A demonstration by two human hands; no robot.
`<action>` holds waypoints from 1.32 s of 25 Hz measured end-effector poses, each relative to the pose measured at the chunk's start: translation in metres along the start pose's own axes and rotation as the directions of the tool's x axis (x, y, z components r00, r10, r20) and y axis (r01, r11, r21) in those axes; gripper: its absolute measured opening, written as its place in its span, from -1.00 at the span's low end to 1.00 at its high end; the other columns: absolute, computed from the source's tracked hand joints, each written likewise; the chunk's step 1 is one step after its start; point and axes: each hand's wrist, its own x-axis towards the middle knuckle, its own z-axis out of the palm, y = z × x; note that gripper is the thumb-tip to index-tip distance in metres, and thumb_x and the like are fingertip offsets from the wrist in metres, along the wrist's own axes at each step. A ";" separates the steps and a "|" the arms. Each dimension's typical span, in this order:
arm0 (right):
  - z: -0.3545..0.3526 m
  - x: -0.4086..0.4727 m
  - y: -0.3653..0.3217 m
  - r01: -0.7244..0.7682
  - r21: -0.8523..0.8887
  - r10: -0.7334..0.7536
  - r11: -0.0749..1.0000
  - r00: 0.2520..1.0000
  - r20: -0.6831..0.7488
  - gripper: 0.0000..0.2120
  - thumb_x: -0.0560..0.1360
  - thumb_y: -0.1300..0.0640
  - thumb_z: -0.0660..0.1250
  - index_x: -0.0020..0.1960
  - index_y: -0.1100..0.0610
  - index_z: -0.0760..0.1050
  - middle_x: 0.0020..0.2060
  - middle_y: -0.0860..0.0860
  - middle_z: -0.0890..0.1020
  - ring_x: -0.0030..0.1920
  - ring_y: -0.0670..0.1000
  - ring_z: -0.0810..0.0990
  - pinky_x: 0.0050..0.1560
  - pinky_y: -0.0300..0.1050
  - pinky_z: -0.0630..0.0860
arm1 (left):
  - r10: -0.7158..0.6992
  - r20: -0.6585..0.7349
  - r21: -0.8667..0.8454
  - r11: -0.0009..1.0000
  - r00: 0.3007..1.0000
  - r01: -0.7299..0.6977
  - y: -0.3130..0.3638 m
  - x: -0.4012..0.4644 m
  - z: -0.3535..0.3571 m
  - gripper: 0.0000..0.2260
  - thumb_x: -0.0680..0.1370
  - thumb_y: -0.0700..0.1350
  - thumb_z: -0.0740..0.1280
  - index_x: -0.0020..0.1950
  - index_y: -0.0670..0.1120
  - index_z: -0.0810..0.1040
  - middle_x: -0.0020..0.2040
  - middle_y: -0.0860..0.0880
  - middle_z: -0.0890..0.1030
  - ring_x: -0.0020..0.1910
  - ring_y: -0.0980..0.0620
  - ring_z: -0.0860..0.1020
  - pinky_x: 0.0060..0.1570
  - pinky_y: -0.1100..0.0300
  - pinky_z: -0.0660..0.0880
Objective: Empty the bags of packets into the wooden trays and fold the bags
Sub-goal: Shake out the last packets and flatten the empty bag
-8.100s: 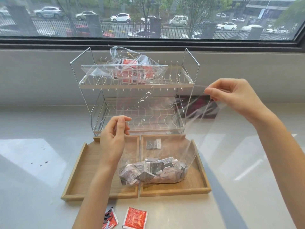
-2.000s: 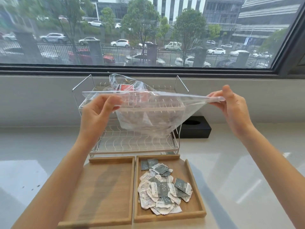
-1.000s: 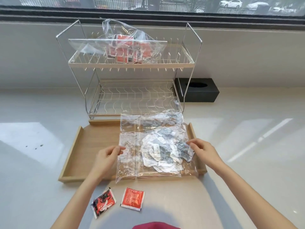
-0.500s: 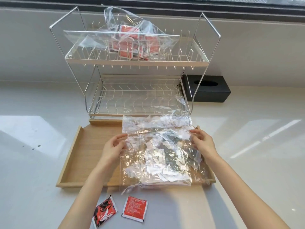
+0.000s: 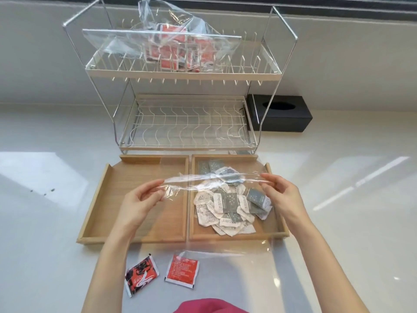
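Observation:
Two wooden trays lie side by side below the rack. The left tray [image 5: 112, 199] holds nothing. The right tray [image 5: 274, 224] holds a pile of grey and white packets [image 5: 228, 206]. An emptied clear plastic bag [image 5: 225, 245] stretches over the trays, its near edge hanging past their front rims. My left hand [image 5: 144, 199] pinches its far edge on the left, and my right hand [image 5: 279, 195] pinches the same edge on the right. A second clear bag with red packets [image 5: 178, 46] rests on the rack's top shelf.
A two-tier wire rack [image 5: 185, 123] stands behind the trays, its lower shelf bare. A black tissue box [image 5: 284, 114] sits to its right. Two loose red packets [image 5: 141, 275] [image 5: 182, 268] lie on the white counter near me. A pink garment [image 5: 209, 307] shows at the bottom edge.
Both hands have lifted the bag's far edge and drawn it toward me, uncovering the back of the trays. The camera view has tilted down and come closer.

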 end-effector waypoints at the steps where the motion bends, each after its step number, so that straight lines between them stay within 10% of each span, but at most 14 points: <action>1: -0.001 -0.005 -0.002 0.015 0.013 -0.015 1.000 1.000 -0.009 -0.74 0.46 0.39 0.27 0.11 0.19 0.51 -0.14 -0.01 0.59 -0.16 -0.15 0.54 -0.19 -0.52 0.46 | 0.015 0.000 0.018 1.000 1.000 -0.015 0.001 -0.004 0.001 -0.76 0.47 -0.25 0.33 0.08 0.01 0.55 -0.14 0.02 0.64 -0.30 0.36 0.58 -0.27 0.56 0.43; 9: -0.012 -0.033 -0.015 0.096 -0.126 -0.113 0.987 0.984 -0.136 -0.85 0.43 0.19 0.37 -0.22 -0.05 0.56 -0.23 -0.11 0.60 -0.19 -0.11 0.55 -0.18 -0.43 0.44 | 0.206 -0.148 0.076 0.978 0.967 -0.196 0.020 -0.022 0.004 -0.86 0.45 -0.30 0.34 -0.12 -0.07 0.60 -0.26 0.03 0.61 -0.34 0.37 0.56 -0.30 0.58 0.40; 16: -0.011 -0.041 -0.037 0.228 -0.123 -0.249 0.966 0.945 -0.210 -0.82 0.45 0.14 0.36 -0.27 -0.10 0.52 -0.21 -0.14 0.63 -0.11 -0.16 0.59 0.06 -0.22 0.46 | 0.310 -0.167 0.168 0.944 0.936 -0.283 0.030 -0.031 -0.005 -0.82 0.48 -0.12 0.33 -0.22 0.18 0.57 0.13 0.14 0.53 0.23 0.17 0.41 0.25 0.13 0.28; 21: -0.015 -0.045 -0.056 0.321 0.057 -0.305 0.945 0.931 -0.199 -0.83 0.46 0.16 0.33 -0.27 -0.04 0.54 -0.48 -0.18 0.60 -0.40 -0.22 0.55 -0.25 -0.45 0.46 | 0.474 -0.144 0.055 0.880 0.869 -0.472 0.046 -0.038 -0.013 -0.76 0.52 -0.19 0.27 -0.16 0.18 0.53 -0.26 0.26 0.62 -0.23 0.31 0.58 -0.15 0.49 0.43; 26: -0.007 -0.041 -0.051 0.187 0.246 -0.138 0.951 0.970 -0.201 -0.79 0.50 0.10 0.29 -0.31 -0.02 0.54 -0.51 -0.19 0.52 -0.40 -0.21 0.45 -0.23 -0.33 0.49 | 0.460 -0.168 0.021 0.886 0.872 -0.463 0.050 -0.027 -0.009 -0.83 0.50 -0.08 0.26 -0.18 0.21 0.51 -0.39 0.20 0.55 -0.58 0.19 0.41 -0.47 0.43 0.39; 33: 0.008 -0.019 -0.014 -0.062 0.250 0.118 0.966 0.970 -0.212 -0.87 0.53 0.11 0.24 -0.17 0.09 0.49 -0.33 -0.01 0.48 -0.36 -0.06 0.43 -0.43 -0.38 0.45 | 0.304 -0.159 0.010 0.952 0.939 -0.306 0.032 0.003 0.004 -0.83 0.51 -0.14 0.30 -0.09 0.17 0.51 -0.25 0.06 0.54 -0.57 0.23 0.46 -0.58 0.42 0.37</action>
